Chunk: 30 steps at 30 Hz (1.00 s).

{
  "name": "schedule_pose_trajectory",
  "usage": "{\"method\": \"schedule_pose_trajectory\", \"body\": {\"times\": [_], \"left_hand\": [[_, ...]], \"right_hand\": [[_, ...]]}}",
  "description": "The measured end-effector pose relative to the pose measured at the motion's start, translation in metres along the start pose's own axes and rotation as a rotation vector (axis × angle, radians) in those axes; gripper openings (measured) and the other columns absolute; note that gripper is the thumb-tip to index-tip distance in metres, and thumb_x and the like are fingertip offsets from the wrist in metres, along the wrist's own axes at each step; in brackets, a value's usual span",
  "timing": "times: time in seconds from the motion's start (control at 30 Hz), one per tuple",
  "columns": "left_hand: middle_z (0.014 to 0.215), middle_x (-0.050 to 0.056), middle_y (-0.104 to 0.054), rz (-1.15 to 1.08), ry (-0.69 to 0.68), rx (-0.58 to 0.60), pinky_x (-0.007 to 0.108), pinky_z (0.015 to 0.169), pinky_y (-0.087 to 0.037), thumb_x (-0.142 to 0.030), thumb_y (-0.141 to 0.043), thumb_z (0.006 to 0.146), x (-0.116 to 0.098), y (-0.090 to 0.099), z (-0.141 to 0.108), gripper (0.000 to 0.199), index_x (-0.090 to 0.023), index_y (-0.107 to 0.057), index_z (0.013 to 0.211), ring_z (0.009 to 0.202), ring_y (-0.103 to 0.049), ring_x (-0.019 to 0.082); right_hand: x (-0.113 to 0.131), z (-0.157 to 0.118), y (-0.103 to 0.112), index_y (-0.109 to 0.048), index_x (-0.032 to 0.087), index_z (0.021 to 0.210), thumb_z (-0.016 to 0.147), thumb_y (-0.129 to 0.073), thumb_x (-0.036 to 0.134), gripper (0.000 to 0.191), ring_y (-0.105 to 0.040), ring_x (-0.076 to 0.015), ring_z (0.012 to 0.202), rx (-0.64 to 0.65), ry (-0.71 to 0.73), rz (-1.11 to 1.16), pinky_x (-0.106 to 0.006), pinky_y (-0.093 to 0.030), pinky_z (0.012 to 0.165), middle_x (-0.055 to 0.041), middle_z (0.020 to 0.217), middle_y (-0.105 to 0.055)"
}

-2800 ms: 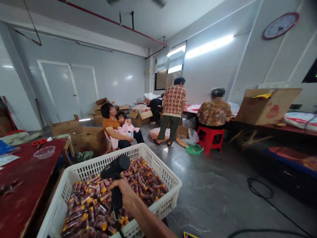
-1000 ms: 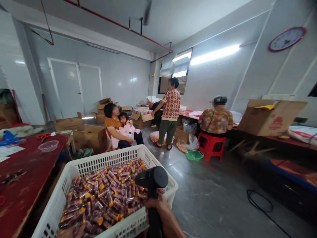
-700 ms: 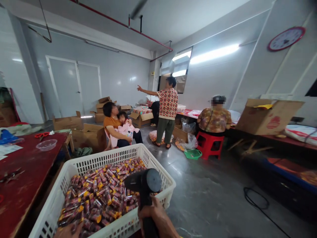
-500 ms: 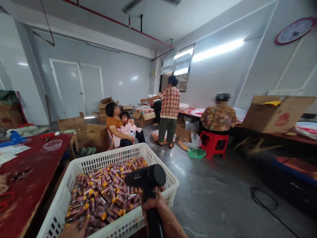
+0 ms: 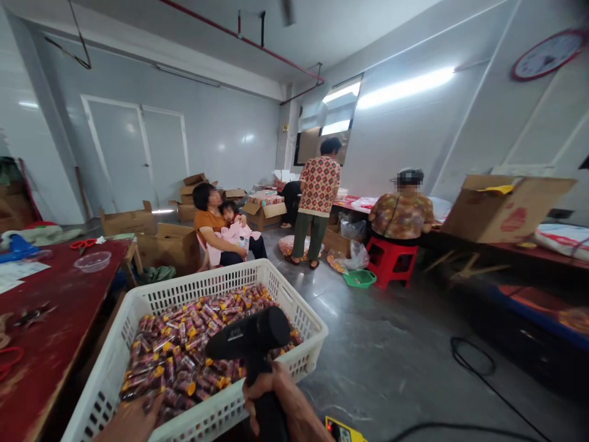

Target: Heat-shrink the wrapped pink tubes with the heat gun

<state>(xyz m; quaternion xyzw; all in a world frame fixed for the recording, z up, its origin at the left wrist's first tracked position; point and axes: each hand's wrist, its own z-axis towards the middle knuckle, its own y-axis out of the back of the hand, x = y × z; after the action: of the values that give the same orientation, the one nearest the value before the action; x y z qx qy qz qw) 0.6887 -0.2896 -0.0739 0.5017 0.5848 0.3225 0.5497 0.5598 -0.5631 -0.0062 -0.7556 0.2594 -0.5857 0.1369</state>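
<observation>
My right hand (image 5: pixel 280 399) is wrapped around the handle of a black hair dryer (image 5: pixel 248 334). The dryer's barrel is over a white plastic crate (image 5: pixel 317 334), its narrow end pointing left above the contents. Inside lie many small clear bottles (image 5: pixel 184 356) with purple-red labels and yellow caps, heaped loosely. At the crate's near left corner, my left hand (image 5: pixel 131 417) rests against the bottles, thumb and forefinger apart. Its other fingers are partly hidden, and I see nothing clearly held in it.
A red table (image 5: pixel 55 307) on the left carries scissors (image 5: pixel 83 244) and a plastic bowl (image 5: pixel 92 262). Ahead, people sit and stand near cardboard boxes (image 5: pixel 170 248) and a red stool (image 5: pixel 393 261). A black cable (image 5: pixel 497 383) crosses the right floor; a yellow device (image 5: pixel 343 430) shows below.
The hair dryer has swung left and slightly down, its narrow end now lower over the bottles. The standing person ahead has lowered an outstretched arm. My left hand stays in nearly the same place.
</observation>
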Motion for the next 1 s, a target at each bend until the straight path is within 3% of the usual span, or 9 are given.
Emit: {"method": "schedule_pose_trajectory", "body": {"times": [0.2, 0.3, 0.4, 0.5, 0.6, 0.67, 0.83, 0.9, 1.0], "left_hand": [[0.106, 0.012, -0.069, 0.009, 0.087, -0.035, 0.044, 0.094, -0.044, -0.048, -0.033, 0.084, -0.010, 0.001, -0.009, 0.050, -0.018, -0.069, 0.101, 0.106, -0.061, 0.030], [0.107, 0.013, -0.069, 0.015, 0.087, -0.037, 0.044, 0.094, -0.044, -0.048, -0.034, 0.085, -0.014, 0.003, -0.011, 0.049, -0.017, -0.069, 0.100, 0.106, -0.061, 0.030], [0.107, 0.014, -0.069, 0.026, 0.080, -0.024, 0.045, 0.092, -0.044, -0.051, -0.033, 0.085, -0.018, 0.009, -0.016, 0.050, -0.018, -0.068, 0.103, 0.105, -0.061, 0.030], [0.108, 0.015, -0.068, 0.034, 0.076, 0.036, 0.046, 0.090, -0.044, -0.052, -0.025, 0.089, -0.024, 0.015, -0.021, 0.055, -0.019, -0.067, 0.101, 0.107, -0.061, 0.032], [0.116, 0.017, -0.065, 0.040, 0.135, 0.107, 0.048, 0.092, -0.043, -0.051, -0.021, 0.090, -0.027, 0.018, -0.024, 0.058, -0.017, -0.064, 0.110, 0.110, -0.059, 0.034], [0.120, 0.016, -0.063, 0.048, 0.151, 0.081, 0.047, 0.095, -0.041, -0.049, -0.023, 0.091, -0.029, 0.018, -0.026, 0.056, -0.018, -0.062, 0.116, 0.113, -0.057, 0.033], [0.113, 0.015, -0.066, 0.068, 0.136, 0.007, 0.045, 0.091, -0.044, -0.046, -0.027, 0.091, -0.036, 0.021, -0.036, 0.050, -0.020, -0.064, 0.112, 0.110, -0.060, 0.032], [0.110, 0.017, -0.067, 0.066, 0.158, 0.011, 0.047, 0.089, -0.045, -0.049, -0.026, 0.090, -0.040, 0.022, -0.038, 0.053, -0.017, -0.065, 0.108, 0.106, -0.061, 0.034], [0.111, 0.017, -0.067, 0.047, 0.150, 0.071, 0.048, 0.091, -0.044, -0.049, -0.025, 0.091, -0.037, 0.019, -0.032, 0.054, -0.016, -0.065, 0.107, 0.108, -0.060, 0.034]], "right_hand": [[0.019, 0.013, 0.007, -0.049, 0.017, 0.061, 0.050, -0.060, 0.022, 0.016, -0.043, -0.0115, 0.031, -0.304, 0.268, -0.181, -0.021, -0.035, 0.031, 0.0034, 0.040, -0.047], [0.022, 0.013, 0.013, -0.049, 0.018, 0.065, 0.053, -0.058, 0.023, 0.016, -0.044, -0.0125, 0.032, -0.351, 0.294, -0.225, -0.022, -0.036, 0.031, 0.0046, 0.040, -0.047], [0.014, 0.003, 0.005, -0.050, 0.018, 0.069, 0.051, -0.058, 0.019, 0.020, -0.044, -0.0132, 0.032, -0.205, 0.154, -0.209, -0.023, -0.039, 0.032, 0.0035, 0.042, -0.051], [0.007, 0.002, -0.018, -0.052, 0.018, 0.079, 0.049, -0.056, 0.014, 0.030, -0.045, -0.0126, 0.034, -0.002, -0.011, -0.136, -0.022, -0.039, 0.033, 0.0027, 0.046, -0.054], [0.006, 0.028, -0.051, -0.051, 0.019, 0.081, 0.047, -0.059, 0.014, 0.035, -0.047, -0.0127, 0.036, 0.197, -0.132, -0.124, -0.020, -0.039, 0.034, 0.0012, 0.050, -0.057], [0.007, 0.059, -0.072, -0.049, 0.019, 0.076, 0.045, -0.063, 0.016, 0.033, -0.048, -0.0150, 0.035, 0.288, -0.121, -0.230, -0.022, -0.039, 0.033, 0.0007, 0.047, -0.057], [0.007, 0.137, -0.103, -0.042, 0.022, 0.071, 0.046, -0.067, 0.024, 0.036, -0.044, -0.0120, 0.033, 0.151, -0.027, -0.265, -0.021, -0.037, 0.032, 0.0064, 0.041, -0.050], [0.006, 0.150, -0.103, -0.040, 0.022, 0.070, 0.048, -0.066, 0.027, 0.035, -0.042, -0.0098, 0.034, 0.099, -0.001, -0.234, -0.019, -0.037, 0.033, 0.0088, 0.041, -0.047], [0.005, 0.145, -0.091, -0.040, 0.022, 0.069, 0.048, -0.063, 0.027, 0.032, -0.041, -0.0101, 0.033, 0.111, -0.057, -0.210, -0.020, -0.036, 0.032, 0.0082, 0.040, -0.046]]}}
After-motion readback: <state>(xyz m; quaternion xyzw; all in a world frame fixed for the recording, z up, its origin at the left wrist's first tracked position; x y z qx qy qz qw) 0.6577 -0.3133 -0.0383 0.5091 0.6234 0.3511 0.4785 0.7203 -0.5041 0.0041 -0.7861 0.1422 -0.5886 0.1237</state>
